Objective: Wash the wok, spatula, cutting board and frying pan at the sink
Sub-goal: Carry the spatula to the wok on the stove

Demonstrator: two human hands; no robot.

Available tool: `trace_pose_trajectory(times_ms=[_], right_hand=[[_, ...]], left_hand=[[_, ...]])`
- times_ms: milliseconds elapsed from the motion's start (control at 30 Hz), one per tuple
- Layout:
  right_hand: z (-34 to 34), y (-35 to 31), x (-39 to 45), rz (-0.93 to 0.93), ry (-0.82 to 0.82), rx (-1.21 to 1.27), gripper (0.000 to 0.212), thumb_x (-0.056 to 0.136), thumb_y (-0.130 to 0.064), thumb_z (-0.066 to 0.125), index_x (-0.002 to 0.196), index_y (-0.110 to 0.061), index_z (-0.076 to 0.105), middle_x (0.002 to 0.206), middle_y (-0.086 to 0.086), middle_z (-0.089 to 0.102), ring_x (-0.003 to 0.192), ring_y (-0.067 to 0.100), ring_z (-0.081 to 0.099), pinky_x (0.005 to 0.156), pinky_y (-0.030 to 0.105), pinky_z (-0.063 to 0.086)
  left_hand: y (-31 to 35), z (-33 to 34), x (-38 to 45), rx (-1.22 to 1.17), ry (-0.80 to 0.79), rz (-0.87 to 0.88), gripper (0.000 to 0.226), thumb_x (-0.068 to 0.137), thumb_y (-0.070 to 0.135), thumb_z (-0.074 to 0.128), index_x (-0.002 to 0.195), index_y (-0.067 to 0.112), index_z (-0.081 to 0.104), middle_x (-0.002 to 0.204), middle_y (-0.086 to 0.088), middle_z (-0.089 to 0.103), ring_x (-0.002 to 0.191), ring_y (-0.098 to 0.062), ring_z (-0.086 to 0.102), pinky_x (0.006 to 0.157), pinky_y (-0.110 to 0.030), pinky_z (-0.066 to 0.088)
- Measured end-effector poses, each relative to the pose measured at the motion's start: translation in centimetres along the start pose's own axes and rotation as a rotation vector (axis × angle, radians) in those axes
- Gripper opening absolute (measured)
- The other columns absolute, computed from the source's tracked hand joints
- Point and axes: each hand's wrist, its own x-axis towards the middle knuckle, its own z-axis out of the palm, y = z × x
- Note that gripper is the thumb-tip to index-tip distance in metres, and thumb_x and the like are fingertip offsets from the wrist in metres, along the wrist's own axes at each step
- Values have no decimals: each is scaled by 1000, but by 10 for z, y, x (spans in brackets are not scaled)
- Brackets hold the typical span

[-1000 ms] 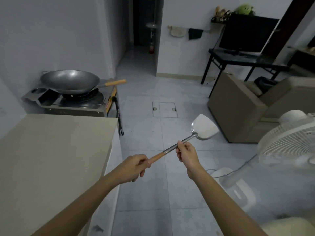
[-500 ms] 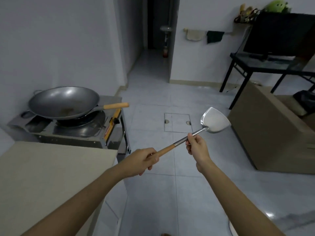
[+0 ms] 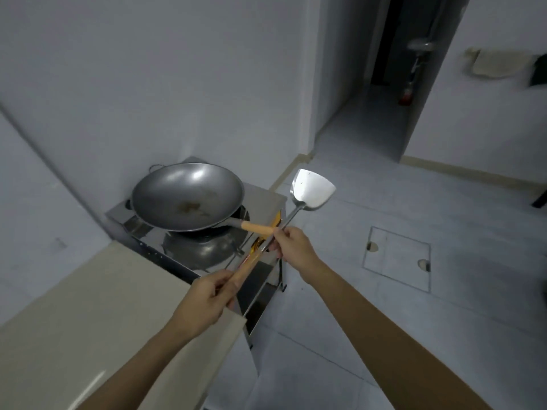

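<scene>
Both hands grasp the spatula [image 3: 291, 213]: the left hand [image 3: 204, 300] wraps its wooden grip, the right hand [image 3: 291, 247] pinches the metal shaft higher up. Its long axis climbs from lower left to upper right, blade uppermost. The wok [image 3: 188, 196] sits on the burner [image 3: 204, 247] beyond the worktop [image 3: 88, 321] — ahead and left, handle pointing toward the right hand, the nearer one. No sink shows. The burner's orange label is unreadable.

Wok [image 3: 188, 196] fills the stove [image 3: 266, 202]; tiled floor [image 3: 384, 321] lies open rightward.
</scene>
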Motion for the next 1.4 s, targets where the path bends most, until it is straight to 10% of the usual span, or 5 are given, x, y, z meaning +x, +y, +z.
trace_pose_trajectory(times_ms=[833, 1100, 1400], right_hand=[[177, -22, 233, -43, -611, -367, 29, 101, -30, 38, 81, -16, 53, 70, -1, 59, 56, 10, 48, 54, 22, 39], [109, -5, 337, -210, -224, -663, 35, 99, -32, 43, 79, -5, 51, 70, 9, 50, 74, 29, 53, 58, 32, 31], [96, 42, 369, 19, -412, -720, 43, 101, -35, 38, 104, 2, 58, 105, 20, 62, 95, 33, 58, 72, 30, 36]], left_hand=[[-72, -85, 124, 230, 436, -394, 34, 101, 38, 45, 73, 23, 57, 63, 8, 61, 45, 2, 55, 50, -13, 43], [-91, -72, 170, 241, 518, -573, 35, 100, 36, 48, 84, 11, 65, 69, 4, 68, 46, 0, 55, 52, -16, 46], [-100, -56, 198, 221, 507, -662, 37, 100, 38, 47, 79, 12, 62, 69, 3, 70, 39, 2, 55, 50, -16, 47]])
